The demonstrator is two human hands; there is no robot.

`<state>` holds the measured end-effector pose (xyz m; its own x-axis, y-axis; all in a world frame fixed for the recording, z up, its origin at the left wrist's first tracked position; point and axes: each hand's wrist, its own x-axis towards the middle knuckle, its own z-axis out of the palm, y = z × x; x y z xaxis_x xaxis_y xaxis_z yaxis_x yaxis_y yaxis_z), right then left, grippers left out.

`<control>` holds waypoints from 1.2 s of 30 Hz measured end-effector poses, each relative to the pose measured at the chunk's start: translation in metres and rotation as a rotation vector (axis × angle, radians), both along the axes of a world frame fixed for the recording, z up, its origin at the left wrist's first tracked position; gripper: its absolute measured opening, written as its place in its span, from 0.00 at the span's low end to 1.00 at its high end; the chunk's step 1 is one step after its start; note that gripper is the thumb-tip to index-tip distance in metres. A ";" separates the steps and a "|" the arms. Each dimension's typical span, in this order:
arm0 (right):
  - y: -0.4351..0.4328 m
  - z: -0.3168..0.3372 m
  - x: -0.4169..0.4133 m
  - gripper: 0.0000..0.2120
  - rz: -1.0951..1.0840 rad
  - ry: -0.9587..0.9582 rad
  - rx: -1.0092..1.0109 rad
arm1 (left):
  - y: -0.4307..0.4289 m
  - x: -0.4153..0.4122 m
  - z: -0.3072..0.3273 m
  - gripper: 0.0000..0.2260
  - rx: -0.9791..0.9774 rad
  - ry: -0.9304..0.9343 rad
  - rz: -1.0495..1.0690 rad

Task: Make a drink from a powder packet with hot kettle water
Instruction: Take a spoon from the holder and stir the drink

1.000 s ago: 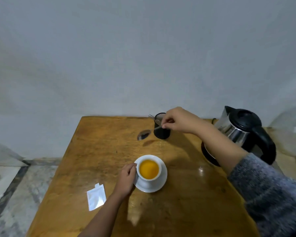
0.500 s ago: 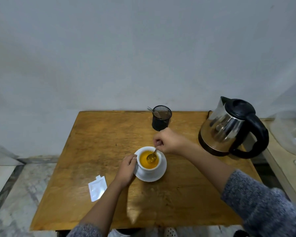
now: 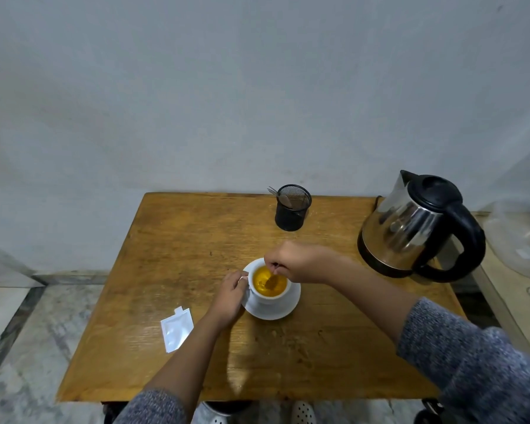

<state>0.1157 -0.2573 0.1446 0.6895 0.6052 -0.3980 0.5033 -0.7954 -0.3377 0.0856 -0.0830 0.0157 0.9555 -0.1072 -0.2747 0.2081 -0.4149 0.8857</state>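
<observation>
On the left of the counter (image 3: pixel 172 240) lies the torn white powder packet (image 3: pixel 177 328), flat, its long axis running toward you, its torn tab pointing away. Your left hand (image 3: pixel 229 296) pinches the handle of the white cup (image 3: pixel 268 289), which stands on its saucer (image 3: pixel 283 309) near the middle and holds orange drink. Your right hand (image 3: pixel 296 261) grips a spoon (image 3: pixel 272 278), bowl dipped in the liquid, handle slanting up and away. Behind stands a black mesh holder (image 3: pixel 292 211); far right, the steel kettle (image 3: pixel 410 223), spout facing the wall.

Left hand (image 3: pixel 229 296) curled in a closed grip; right hand (image 3: pixel 297 261) pinched shut, both forearms extended.
</observation>
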 end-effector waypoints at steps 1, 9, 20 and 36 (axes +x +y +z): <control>0.001 0.001 -0.001 0.06 0.009 0.004 -0.015 | 0.000 0.000 0.000 0.10 0.002 0.001 0.001; 0.007 -0.008 -0.002 0.06 -0.199 0.066 0.166 | 0.000 -0.002 0.001 0.11 -0.003 0.008 0.003; 0.004 -0.014 0.002 0.04 -0.290 -0.028 0.222 | 0.001 0.000 0.000 0.12 0.023 -0.011 -0.004; 0.015 -0.017 -0.007 0.04 -0.274 -0.034 0.243 | 0.004 0.001 -0.006 0.13 0.025 -0.021 -0.046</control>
